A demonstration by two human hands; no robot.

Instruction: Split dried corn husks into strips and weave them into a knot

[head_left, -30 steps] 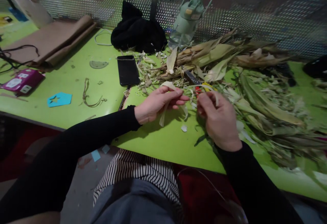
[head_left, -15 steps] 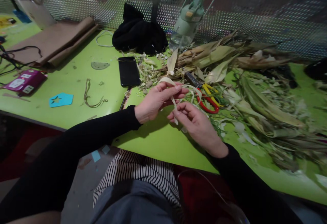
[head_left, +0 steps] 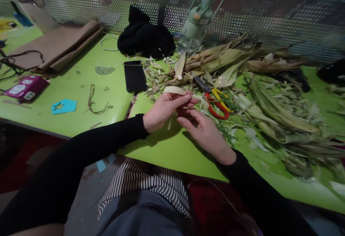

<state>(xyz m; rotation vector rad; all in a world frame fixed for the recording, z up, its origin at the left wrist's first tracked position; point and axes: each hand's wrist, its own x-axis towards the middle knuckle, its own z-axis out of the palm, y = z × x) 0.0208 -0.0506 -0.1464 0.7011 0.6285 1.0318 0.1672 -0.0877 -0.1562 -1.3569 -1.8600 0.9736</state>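
Observation:
A pale husk strip (head_left: 174, 90) is pinched between the thumb and fingers of my left hand (head_left: 165, 109); it curves over the fingers, and one end hangs below them. Just to the right, my right hand (head_left: 202, 131) has its thumb and fingers apart, close beneath the left fingertips, with nothing visible gripped. Beyond the hands lie red-handled scissors (head_left: 217, 108) and a yellow-handled tool (head_left: 219, 97), partly overlapping. Dried corn husks (head_left: 223, 60) are heaped behind them, and longer husk leaves (head_left: 280, 108) spread to the right.
A black phone (head_left: 135, 76) lies left of the scraps. Behind stand a green bottle (head_left: 194, 26) and a black cloth bundle (head_left: 147, 36). On the left are a blue tag (head_left: 64, 106), a purple box (head_left: 27, 87) and brown folded material (head_left: 59, 44). A perforated divider (head_left: 107, 9) runs along the back.
My right fingers have let go of the strip and spread apart. The strip's hanging end has swung left, while my left hand still pinches it. The view has shifted slightly.

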